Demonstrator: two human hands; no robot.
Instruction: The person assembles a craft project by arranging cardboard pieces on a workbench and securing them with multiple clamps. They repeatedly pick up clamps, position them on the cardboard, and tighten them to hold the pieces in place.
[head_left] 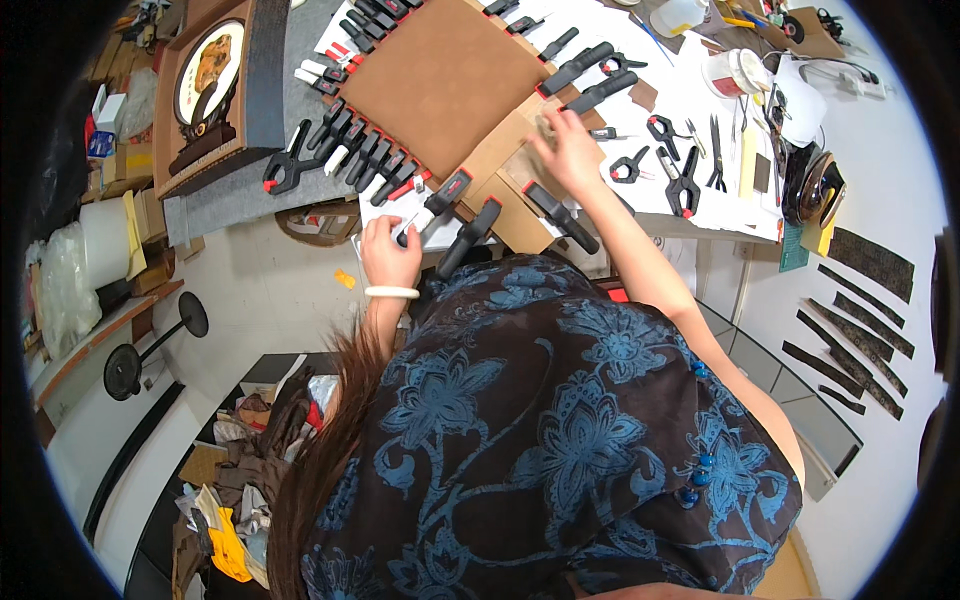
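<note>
A brown padded panel (pixel 440 75) lies on the table, ringed along its edges by several spring clamps (pixel 372 160) with black and white handles and red tips. My left hand (pixel 392 255), wearing a pale bangle, is closed at the handle end of a black-and-white spring clamp (pixel 437 203) on the panel's near edge. Over the tan board (pixel 515 150) along the panel's right near side, my right hand (pixel 572 158) rests with fingers apart, touching the board's surface. Two black clamps, one (pixel 470 238) beside the left hand and another (pixel 562 218) below the right, grip the near edge.
Loose spring clamps (pixel 680 182), scissors (pixel 717 155) and a white tub (pixel 735 73) are on the table's right. At left stands a framed oval picture (pixel 212 85) in a wooden box, with a loose black clamp (pixel 292 165) beside it. Dark strips (pixel 850 340) hang on the right wall.
</note>
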